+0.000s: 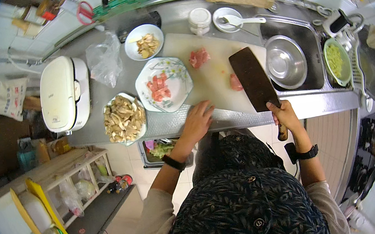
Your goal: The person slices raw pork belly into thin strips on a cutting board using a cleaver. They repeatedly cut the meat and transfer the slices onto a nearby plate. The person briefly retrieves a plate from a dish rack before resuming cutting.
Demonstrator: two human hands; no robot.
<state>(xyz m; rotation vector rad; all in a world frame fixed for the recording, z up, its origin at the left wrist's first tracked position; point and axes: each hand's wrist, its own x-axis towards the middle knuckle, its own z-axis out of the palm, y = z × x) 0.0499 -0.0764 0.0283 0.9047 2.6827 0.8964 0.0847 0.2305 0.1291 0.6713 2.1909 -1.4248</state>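
Note:
My right hand (285,115) is closed round the wooden handle of a dark, broad-bladed cleaver (250,75). The blade lies over the right part of a white cutting board (214,83) and partly covers a piece of raw meat (235,82). Another chunk of raw meat (199,58) sits farther back on the board. At the counter's front edge rests my left hand (199,119), fingers stretched out, holding nothing. Just beyond it stands a flowered plate (175,69) with cut pink meat (159,88). Left of that, a plate is heaped with sliced mushrooms (124,118).
A white bowl (132,52) of pale slices, a plastic bag (106,61) and a white lidded appliance (60,95) stand at left. Behind the board are a white jar (200,20) and a small bowl with spoons (226,20). A metal basin (286,62) sits in the sink at right.

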